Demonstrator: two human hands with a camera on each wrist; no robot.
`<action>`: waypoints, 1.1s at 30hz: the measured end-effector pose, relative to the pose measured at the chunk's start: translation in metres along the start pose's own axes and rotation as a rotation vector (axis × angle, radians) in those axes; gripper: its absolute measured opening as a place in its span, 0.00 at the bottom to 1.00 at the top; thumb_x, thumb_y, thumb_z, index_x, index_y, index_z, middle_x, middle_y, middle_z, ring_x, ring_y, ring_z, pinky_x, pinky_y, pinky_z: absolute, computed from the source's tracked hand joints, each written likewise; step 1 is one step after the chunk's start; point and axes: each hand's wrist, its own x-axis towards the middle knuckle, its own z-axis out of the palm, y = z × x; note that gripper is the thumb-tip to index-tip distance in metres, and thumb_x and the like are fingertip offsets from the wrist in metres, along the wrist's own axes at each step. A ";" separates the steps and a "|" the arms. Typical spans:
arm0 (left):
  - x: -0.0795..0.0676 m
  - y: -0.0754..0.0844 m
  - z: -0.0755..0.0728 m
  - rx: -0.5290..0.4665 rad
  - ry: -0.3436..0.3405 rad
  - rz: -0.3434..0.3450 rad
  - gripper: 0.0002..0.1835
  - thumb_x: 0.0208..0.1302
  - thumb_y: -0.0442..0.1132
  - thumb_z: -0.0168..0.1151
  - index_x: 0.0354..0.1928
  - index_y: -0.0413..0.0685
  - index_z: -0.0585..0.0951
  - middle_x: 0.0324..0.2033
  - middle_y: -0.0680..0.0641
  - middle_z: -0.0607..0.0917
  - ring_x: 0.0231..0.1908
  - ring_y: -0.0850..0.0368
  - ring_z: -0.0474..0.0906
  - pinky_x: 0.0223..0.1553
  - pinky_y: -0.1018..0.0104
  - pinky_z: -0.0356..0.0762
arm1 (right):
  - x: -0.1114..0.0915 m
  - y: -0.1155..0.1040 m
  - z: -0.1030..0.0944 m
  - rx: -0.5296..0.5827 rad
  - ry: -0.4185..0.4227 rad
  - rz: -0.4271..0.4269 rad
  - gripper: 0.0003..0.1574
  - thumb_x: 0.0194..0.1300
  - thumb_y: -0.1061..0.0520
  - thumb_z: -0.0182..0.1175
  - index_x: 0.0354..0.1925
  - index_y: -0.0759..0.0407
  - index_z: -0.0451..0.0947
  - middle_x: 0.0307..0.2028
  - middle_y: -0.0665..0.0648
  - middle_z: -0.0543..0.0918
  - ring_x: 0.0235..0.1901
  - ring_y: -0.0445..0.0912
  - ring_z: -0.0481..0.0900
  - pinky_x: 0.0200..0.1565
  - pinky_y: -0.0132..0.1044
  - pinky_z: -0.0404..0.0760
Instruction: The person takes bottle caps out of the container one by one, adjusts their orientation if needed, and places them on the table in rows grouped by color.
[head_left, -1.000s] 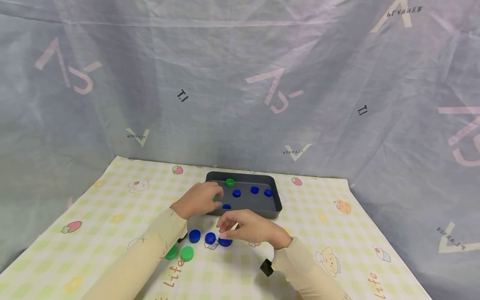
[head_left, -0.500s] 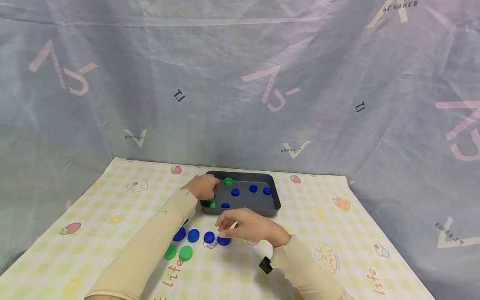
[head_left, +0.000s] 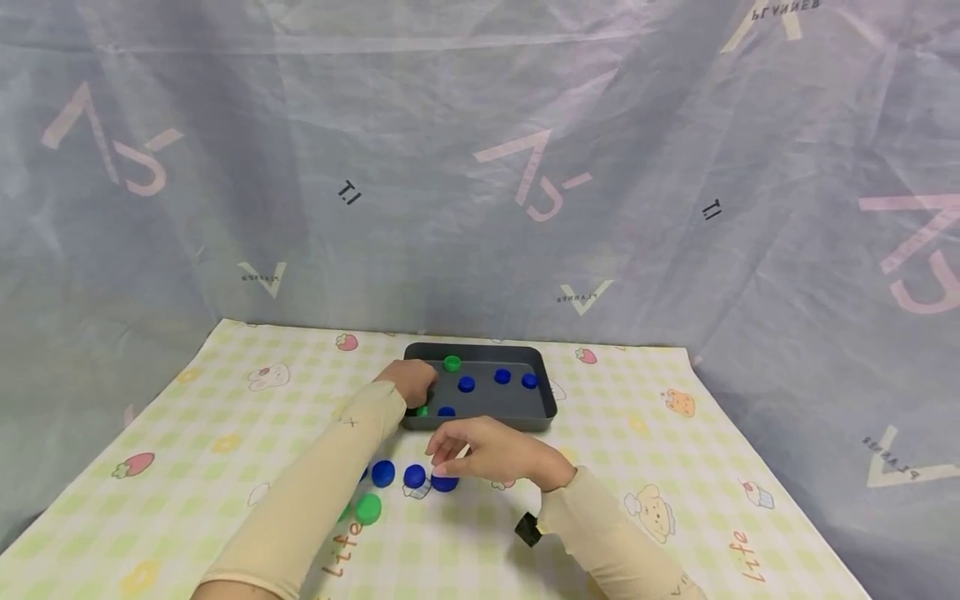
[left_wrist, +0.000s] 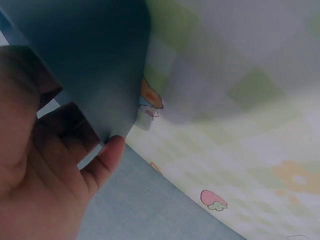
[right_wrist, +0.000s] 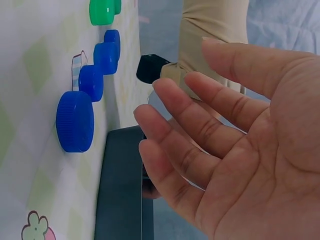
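My left hand (head_left: 412, 382) reaches over the left end of a dark grey tray (head_left: 517, 424). In the left wrist view, that hand (left_wrist: 55, 167) overlaps the tray's wall; its other fingertips are hidden behind it, so I cannot tell whether they hold anything. A green bottle cap (head_left: 423, 412) lies just below it. My right hand (head_left: 491, 452) hovers in front of the tray with relaxed, bent fingers, nothing in them. Beneath it is a large ridged blue bottle cap (right_wrist: 75, 121), followed by smaller blue caps (head_left: 414, 476) in a row on the cloth.
Inside the tray are another green cap (head_left: 452, 364) and several blue caps (head_left: 467, 384). Green caps (head_left: 368, 508) lie on the tablecloth (head_left: 630, 450) nearer me, partly behind my left sleeve (head_left: 300, 492). A grey curtain (head_left: 420, 208) hangs behind the table.
My left hand has gone from above the tray's front left corner farther in and down at its left end, fingers now out of sight. My right hand has stayed in place.
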 end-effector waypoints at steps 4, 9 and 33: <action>0.001 0.003 0.000 0.004 0.002 -0.007 0.11 0.62 0.29 0.64 0.26 0.54 0.80 0.26 0.53 0.81 0.27 0.57 0.73 0.37 0.59 0.76 | -0.002 0.001 0.000 0.011 0.004 -0.003 0.11 0.68 0.54 0.65 0.49 0.52 0.81 0.39 0.42 0.84 0.43 0.34 0.81 0.47 0.30 0.79; -0.001 0.002 -0.002 -0.011 0.012 -0.001 0.11 0.63 0.28 0.63 0.28 0.53 0.82 0.28 0.52 0.82 0.28 0.57 0.74 0.38 0.58 0.76 | -0.001 0.000 0.000 0.004 0.005 0.002 0.11 0.68 0.55 0.65 0.48 0.54 0.81 0.39 0.42 0.84 0.42 0.34 0.81 0.47 0.30 0.79; -0.090 -0.006 -0.078 -0.399 0.387 0.218 0.14 0.65 0.37 0.67 0.53 0.49 0.82 0.48 0.53 0.76 0.37 0.61 0.76 0.40 0.64 0.78 | -0.003 -0.001 -0.007 0.301 0.496 -0.060 0.11 0.71 0.55 0.62 0.47 0.61 0.79 0.40 0.62 0.83 0.38 0.52 0.84 0.40 0.39 0.83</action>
